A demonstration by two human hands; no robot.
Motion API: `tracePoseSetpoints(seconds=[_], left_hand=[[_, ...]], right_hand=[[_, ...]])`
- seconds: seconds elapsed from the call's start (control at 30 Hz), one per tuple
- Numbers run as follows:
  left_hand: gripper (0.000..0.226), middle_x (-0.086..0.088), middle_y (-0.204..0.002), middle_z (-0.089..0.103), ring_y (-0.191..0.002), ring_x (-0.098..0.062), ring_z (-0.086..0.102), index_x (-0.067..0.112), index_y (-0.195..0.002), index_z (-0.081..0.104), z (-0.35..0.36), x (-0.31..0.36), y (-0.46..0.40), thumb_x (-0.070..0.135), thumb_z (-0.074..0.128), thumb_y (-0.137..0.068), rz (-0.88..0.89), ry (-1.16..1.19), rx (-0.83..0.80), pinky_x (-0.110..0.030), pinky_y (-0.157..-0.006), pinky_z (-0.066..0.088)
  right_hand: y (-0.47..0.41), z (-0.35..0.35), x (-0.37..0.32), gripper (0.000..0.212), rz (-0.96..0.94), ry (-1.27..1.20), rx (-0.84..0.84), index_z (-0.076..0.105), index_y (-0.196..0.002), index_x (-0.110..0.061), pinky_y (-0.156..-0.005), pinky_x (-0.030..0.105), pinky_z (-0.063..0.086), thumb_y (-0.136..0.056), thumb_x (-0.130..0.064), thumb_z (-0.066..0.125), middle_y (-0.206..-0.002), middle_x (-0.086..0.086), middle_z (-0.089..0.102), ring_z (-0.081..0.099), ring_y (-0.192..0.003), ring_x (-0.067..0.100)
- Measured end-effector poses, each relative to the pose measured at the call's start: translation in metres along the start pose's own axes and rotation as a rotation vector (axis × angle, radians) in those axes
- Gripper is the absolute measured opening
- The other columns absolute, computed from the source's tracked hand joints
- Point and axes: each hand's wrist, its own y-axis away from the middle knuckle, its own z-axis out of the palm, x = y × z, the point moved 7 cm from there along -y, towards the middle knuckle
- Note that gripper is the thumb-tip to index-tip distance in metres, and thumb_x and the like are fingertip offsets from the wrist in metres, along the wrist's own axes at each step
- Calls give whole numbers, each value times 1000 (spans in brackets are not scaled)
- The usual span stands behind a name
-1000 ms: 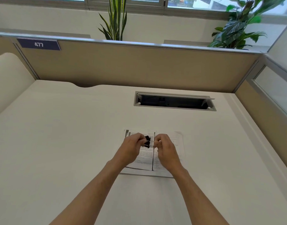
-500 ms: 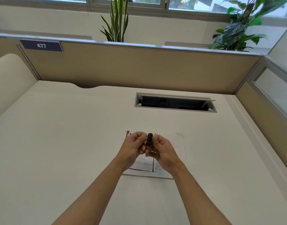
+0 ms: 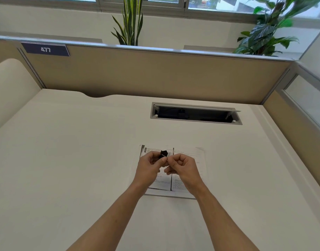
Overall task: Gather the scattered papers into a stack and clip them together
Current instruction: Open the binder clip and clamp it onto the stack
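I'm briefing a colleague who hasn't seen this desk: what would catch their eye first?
Two bare hands meet at the desk's middle, the left hand and right hand both pinching a small black binder clip above the papers. Behind them, an open cable hatch is set into the desk.

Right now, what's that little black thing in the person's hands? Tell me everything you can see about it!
It is a small black binder clip, dark and boxy, with a thin pale wire handle sticking out of it. It is held up above the papers on the desk, not clipped on them yet. The left hand grips its body from below, and the right hand pinches the wire. Fingers hide much of it, so whether its mouth is open cannot be told.
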Motion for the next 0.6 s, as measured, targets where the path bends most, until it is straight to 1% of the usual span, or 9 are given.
tracePoseSetpoints(seconds=[0.07,0.13,0.23,0.3,0.37,0.43,0.47,0.53,0.6], left_hand=[[12,-2,-82,75,-72,-6,67,6,-98,71,-1,-3,1,14,70,-88,-19,18,-14,-21,-60,49],[12,-4,-81,75,-70,-9,66,4,-97,71,-1,-5,2,13,69,-89,-31,32,-38,-23,-59,48],[13,-9,-87,76,-75,-14,70,4,-97,71,0,-8,0,14,67,-92,-68,60,-69,-27,-63,50],[12,-4,-87,77,-80,-14,71,7,-97,73,1,-9,-1,16,65,-93,-79,60,-90,-27,-64,51],[10,2,-85,76,-82,-13,69,15,-95,75,2,-11,-2,18,66,-92,-91,47,-89,-25,-64,50],[8,6,-87,75,-86,-11,67,21,-95,75,2,-15,-2,21,69,-90,-104,35,-79,-18,-66,49],[11,7,-93,75,-91,-11,68,21,-99,74,1,-18,-2,24,71,-89,-106,14,-68,-16,-70,49],[28,5,-109,71,-105,-15,65,22,-109,70,-7,-26,-5,37,73,-85,-102,-129,12,-24,-85,51],[40,3,-124,63,-117,-18,57,23,-118,65,-23,-32,-6,47,69,-85,-94,-457,156,-37,-99,46]], right_hand=[[0,-4,2,22,8,9,9,65,-104,-2,-65,37,57,-87,-15,70,-80,19,74,69,-67,28],[0,-7,2,36,20,13,8,64,-111,-6,-66,40,56,-81,-22,75,-81,16,72,69,-70,28],[-1,-12,2,48,43,67,-7,64,-119,-10,-71,41,58,-76,-26,79,-97,10,69,70,-83,26],[-3,-14,3,39,58,117,-38,67,-113,-7,-75,44,60,-79,-22,78,-103,17,71,71,-91,30],[-5,-16,4,29,61,176,-63,70,-107,-6,-78,43,60,-81,-19,77,-100,19,73,71,-93,32],[-7,-21,5,25,35,238,-48,71,-105,-9,-82,37,59,-82,-19,76,-99,12,74,71,-95,26],[-7,-24,5,25,11,274,-26,71,-105,-11,-85,35,58,-82,-20,76,-100,7,75,70,-97,21],[-8,-34,9,24,-39,336,54,70,-106,-15,-92,33,54,-83,-22,75,-105,-1,73,68,-102,14],[-5,-48,13,26,-91,433,191,67,-111,-19,-98,28,47,-86,-22,72,-113,-5,70,63,-109,10]])
